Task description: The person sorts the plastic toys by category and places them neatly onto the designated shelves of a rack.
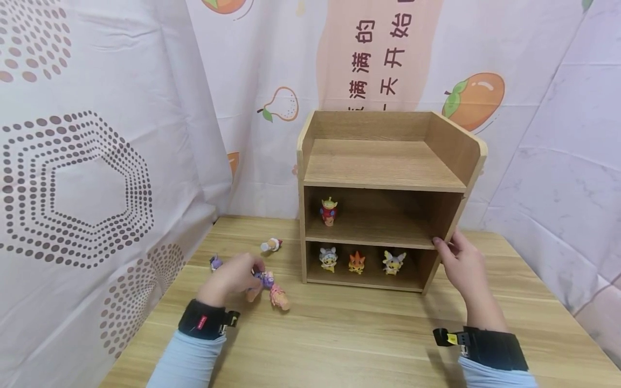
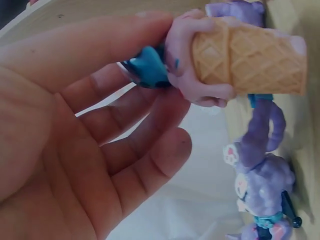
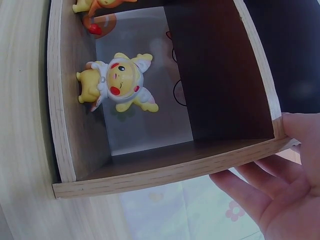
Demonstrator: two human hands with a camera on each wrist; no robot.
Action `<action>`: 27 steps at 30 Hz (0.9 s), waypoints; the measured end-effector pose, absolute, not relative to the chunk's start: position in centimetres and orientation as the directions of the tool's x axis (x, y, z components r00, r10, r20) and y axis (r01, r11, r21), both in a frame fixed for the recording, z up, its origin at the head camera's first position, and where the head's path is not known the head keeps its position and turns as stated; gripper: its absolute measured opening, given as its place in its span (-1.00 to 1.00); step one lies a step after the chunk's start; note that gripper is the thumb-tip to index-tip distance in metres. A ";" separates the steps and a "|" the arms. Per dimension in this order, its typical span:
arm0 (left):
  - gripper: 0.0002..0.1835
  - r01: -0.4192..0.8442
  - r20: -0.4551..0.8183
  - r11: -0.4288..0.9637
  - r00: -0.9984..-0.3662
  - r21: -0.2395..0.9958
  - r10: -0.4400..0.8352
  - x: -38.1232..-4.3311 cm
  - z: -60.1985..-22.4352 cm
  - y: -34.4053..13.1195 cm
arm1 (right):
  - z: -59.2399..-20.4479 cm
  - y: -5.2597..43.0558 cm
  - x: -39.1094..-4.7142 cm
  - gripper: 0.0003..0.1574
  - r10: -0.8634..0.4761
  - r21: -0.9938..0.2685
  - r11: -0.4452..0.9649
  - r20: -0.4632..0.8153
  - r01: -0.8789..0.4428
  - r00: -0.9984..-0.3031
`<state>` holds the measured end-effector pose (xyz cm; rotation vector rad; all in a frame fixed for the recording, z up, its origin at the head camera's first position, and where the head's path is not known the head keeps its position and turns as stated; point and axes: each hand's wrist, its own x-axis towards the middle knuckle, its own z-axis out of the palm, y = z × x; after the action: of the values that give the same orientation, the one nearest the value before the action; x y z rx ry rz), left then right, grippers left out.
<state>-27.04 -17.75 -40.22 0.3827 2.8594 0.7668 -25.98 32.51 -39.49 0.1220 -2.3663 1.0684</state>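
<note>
My left hand pinches an ice-cream-cone figurine between thumb and fingers, low over the left of the table. The figurine has a waffle cone, pink melted-looking trim and a dark blue-teal top, and lies sideways in the left wrist view. Close by it are a purple figurine with a teal scarf and a pink figurine with a cone base. My right hand grips the right side panel of a small wooden shelf, thumb at the front edge and fingers on the outer side.
A red-and-green figurine stands on the middle shelf. Below stand a grey-hooded figurine, an orange one and a white-and-yellow one. A white-and-tan figurine and a small purple one lie on the table.
</note>
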 end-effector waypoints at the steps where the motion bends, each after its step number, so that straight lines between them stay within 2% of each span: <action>1: -0.64 0.206 -0.078 0.835 -0.956 0.510 0.283 -27.0 -40.1 -17.7 | -39.5 32.5 -26.0 -0.46 0.134 -0.672 0.681 0.505 -0.291 -0.853; 15: -0.70 0.336 0.105 0.765 -0.936 0.550 0.336 -26.3 -38.4 -16.9 | -39.5 32.5 -26.0 -0.45 0.130 -0.657 0.699 0.506 -0.282 -0.853; 27: -0.75 0.569 0.385 0.696 -0.818 0.438 0.427 -25.5 -37.5 -16.0 | -39.5 32.5 -26.0 -0.45 0.127 -0.651 0.705 0.506 -0.281 -0.853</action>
<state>-25.46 -16.03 -37.48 0.9358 3.1239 0.9539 -25.99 32.48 -39.50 0.1174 -2.3848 1.0292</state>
